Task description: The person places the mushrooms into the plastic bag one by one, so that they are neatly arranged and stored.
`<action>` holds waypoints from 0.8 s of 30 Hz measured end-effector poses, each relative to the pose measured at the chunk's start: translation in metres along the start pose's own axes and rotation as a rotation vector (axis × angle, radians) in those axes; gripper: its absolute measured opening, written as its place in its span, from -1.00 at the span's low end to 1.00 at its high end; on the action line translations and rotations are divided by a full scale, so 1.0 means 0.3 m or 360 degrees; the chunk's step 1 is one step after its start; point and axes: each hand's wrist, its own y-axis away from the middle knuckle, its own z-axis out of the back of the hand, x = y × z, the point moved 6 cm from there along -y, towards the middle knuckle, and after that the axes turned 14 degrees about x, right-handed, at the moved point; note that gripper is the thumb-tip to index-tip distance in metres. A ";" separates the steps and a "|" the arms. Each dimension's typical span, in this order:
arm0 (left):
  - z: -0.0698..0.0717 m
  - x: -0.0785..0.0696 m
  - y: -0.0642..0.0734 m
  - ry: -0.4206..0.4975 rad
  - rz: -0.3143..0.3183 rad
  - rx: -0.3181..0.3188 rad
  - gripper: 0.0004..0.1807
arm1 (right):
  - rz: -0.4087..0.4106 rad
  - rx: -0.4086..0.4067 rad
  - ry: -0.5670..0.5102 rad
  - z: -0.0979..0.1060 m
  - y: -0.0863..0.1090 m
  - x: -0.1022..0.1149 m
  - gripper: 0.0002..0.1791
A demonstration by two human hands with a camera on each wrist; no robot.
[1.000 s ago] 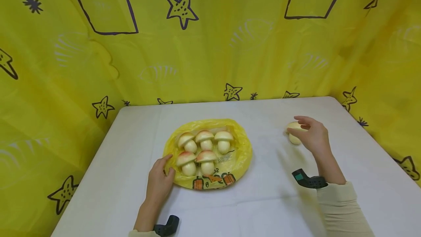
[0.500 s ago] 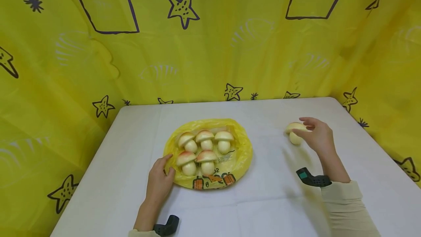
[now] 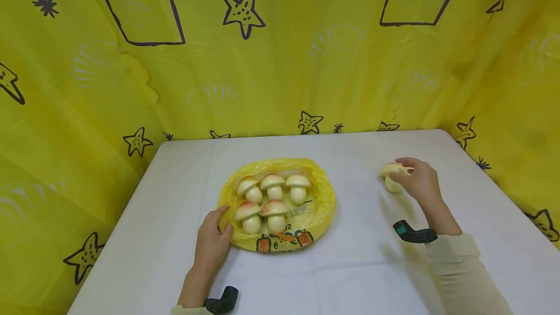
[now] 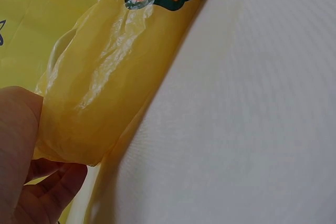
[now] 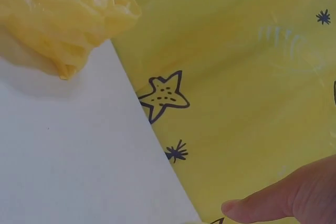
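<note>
A yellow plastic bag [image 3: 321,208] lies spread with its rim rolled open, and several mushrooms [image 3: 275,208] with pinkish-cream caps rest inside it in two rows. My left hand [image 3: 212,239] pinches the bag's left rim between thumb and fingers; the left wrist view shows the thumb [image 4: 18,129] against the plastic. To the right, a single pale mushroom [image 3: 388,169] is on the table. My right hand [image 3: 422,183] is right beside it, fingers bent and apart from the thumb, which overlaps the stem in the head view. No mushroom shows in the right wrist view, only the thumb [image 5: 262,208].
A white-covered table [image 3: 350,276] with rounded back corners carries everything. Yellow curtains [image 3: 280,72] printed with starfish hang around its back and sides. Each wrist wears a black camera band [image 3: 413,234].
My right hand first drew slightly right from the single mushroom, then came back a little, its fingers bending closer to the cap. That mushroom, the left hand and the bag stay put.
</note>
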 end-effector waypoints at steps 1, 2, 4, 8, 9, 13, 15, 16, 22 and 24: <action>0.000 -0.001 0.000 -0.0001 -0.0003 -0.0003 -0.57 | 0.0007 0.0002 0.0013 -0.002 -0.003 -0.002 -0.49; 0.000 -0.001 0.000 -0.0003 -0.0004 -0.0006 -0.57 | 0.0014 0.0002 0.0026 -0.004 -0.008 -0.006 -0.50; 0.000 -0.002 0.000 -0.0005 -0.0007 -0.0010 -0.58 | 0.0049 -0.0016 0.0069 -0.007 -0.016 -0.010 -0.52; -0.001 -0.001 0.000 -0.0007 -0.0008 -0.0009 -0.57 | 0.0088 -0.0059 0.0137 -0.011 -0.033 -0.016 -0.55; -0.001 0.000 0.000 -0.0006 -0.0008 -0.0008 -0.57 | 0.0093 -0.0066 0.0147 -0.012 -0.036 -0.016 -0.55; -0.002 -0.001 0.000 -0.0005 -0.0014 -0.0008 -0.57 | 0.0102 -0.0068 0.0174 -0.017 -0.051 -0.020 -0.56; -0.001 -0.002 0.000 -0.0009 -0.0019 -0.0013 -0.57 | 0.0112 -0.0058 0.0186 -0.021 -0.060 -0.023 -0.56; 0.000 -0.002 0.000 -0.0011 -0.0022 -0.0015 -0.57 | 0.0115 -0.0053 0.0196 -0.023 -0.065 -0.024 -0.56; 0.000 -0.002 0.001 -0.0016 -0.0025 -0.0011 -0.57 | 0.0091 -0.0004 0.0239 -0.040 -0.094 -0.029 -0.57; -0.001 -0.002 0.001 -0.0014 -0.0024 -0.0008 -0.57 | 0.0086 0.0008 0.0260 -0.044 -0.102 -0.029 -0.58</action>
